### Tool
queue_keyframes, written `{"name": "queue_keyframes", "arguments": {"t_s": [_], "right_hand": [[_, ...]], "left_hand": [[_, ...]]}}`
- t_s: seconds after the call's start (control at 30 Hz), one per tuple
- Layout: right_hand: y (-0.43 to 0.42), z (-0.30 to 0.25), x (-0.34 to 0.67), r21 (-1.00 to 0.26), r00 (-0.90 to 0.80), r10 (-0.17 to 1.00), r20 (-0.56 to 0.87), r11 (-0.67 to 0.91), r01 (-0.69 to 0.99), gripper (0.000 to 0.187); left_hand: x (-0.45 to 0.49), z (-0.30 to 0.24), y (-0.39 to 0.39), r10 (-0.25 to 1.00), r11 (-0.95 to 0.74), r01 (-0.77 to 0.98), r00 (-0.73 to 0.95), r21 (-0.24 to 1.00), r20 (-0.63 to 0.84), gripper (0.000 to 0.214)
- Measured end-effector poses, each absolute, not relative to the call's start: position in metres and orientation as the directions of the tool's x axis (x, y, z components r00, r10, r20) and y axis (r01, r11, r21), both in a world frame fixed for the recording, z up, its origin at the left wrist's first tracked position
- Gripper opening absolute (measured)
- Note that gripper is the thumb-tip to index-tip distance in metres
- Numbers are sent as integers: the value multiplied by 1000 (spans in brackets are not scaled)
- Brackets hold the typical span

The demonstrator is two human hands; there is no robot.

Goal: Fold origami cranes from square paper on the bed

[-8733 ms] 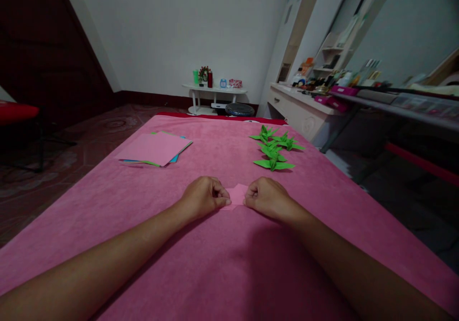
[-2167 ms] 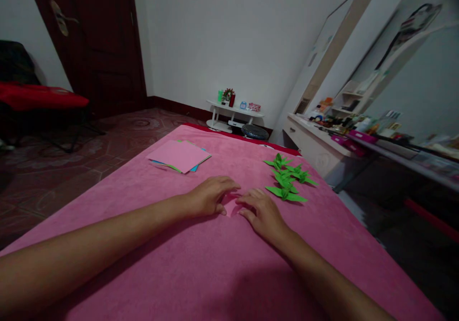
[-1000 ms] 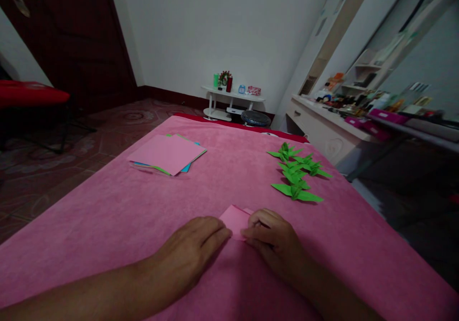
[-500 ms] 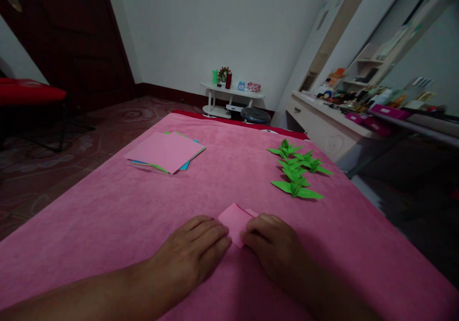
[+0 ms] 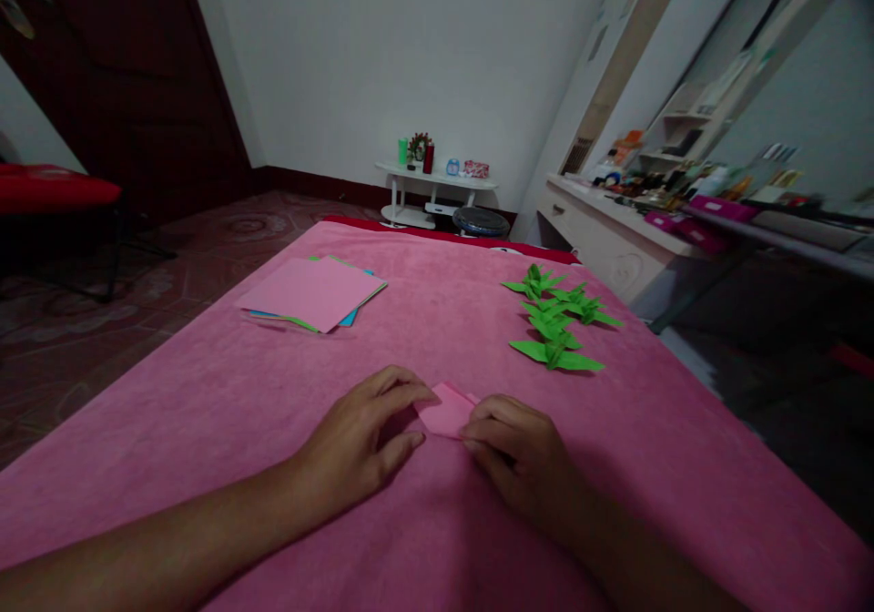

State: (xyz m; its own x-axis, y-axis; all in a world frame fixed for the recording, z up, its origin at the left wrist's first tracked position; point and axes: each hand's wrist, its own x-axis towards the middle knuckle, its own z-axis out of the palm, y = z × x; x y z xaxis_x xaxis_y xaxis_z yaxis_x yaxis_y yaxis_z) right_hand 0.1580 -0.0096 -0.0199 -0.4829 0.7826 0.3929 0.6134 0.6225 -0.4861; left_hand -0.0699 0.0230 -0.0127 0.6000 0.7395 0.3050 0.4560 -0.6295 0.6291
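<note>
A folded pink paper point(image 5: 442, 417) is pinched at right by the right hand point(image 5: 523, 443) and touched at left by the left hand point(image 5: 365, 434), held wide, on pink cloth point(image 5: 205, 402); beyond, green paper figures point(image 5: 555, 355) and stacked sheets point(image 5: 310, 293) are displayed.

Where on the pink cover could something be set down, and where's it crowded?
Bare patches of the cover lie between the paper stack and the green paper figures, and between the stack and the left forearm. Crowded: around the folded pink paper, between the left hand and the right hand, and among the closely set figures.
</note>
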Motion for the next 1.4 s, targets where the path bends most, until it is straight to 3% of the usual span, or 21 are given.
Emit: {"name": "queue_keyframes", "arguments": {"t_s": [0.23, 0.47, 0.67, 0.83, 1.1, 1.4], "right_hand": [[-11, -17, 156, -500, -463, 805, 371, 593, 631, 18], [-6, -20, 162, -553, -412, 819, 398, 573, 605, 13], [-2, -20, 171, -658, -312, 902, 297, 430, 618, 11], [-2, -20, 169, -659, -297, 914, 275, 404, 634, 11], [0, -22, 170, -721, -215, 941, 263, 339, 604, 13], [6, -24, 175, -730, -195, 960, 199, 278, 625, 9]], "left_hand": [[-63, -13, 23, 706, -683, 451, 609, 574, 361, 23], [-51, -13, 28, 702, -678, 457, 633, 575, 325, 12], [-52, -17, 27, 702, -691, 479, 622, 542, 346, 7], [-48, -12, 23, 677, -726, 486, 630, 486, 381, 12], [-45, -13, 27, 731, -651, 525, 627, 548, 268, 18], [-41, -14, 29, 769, -604, 550, 593, 576, 240, 25]]}}
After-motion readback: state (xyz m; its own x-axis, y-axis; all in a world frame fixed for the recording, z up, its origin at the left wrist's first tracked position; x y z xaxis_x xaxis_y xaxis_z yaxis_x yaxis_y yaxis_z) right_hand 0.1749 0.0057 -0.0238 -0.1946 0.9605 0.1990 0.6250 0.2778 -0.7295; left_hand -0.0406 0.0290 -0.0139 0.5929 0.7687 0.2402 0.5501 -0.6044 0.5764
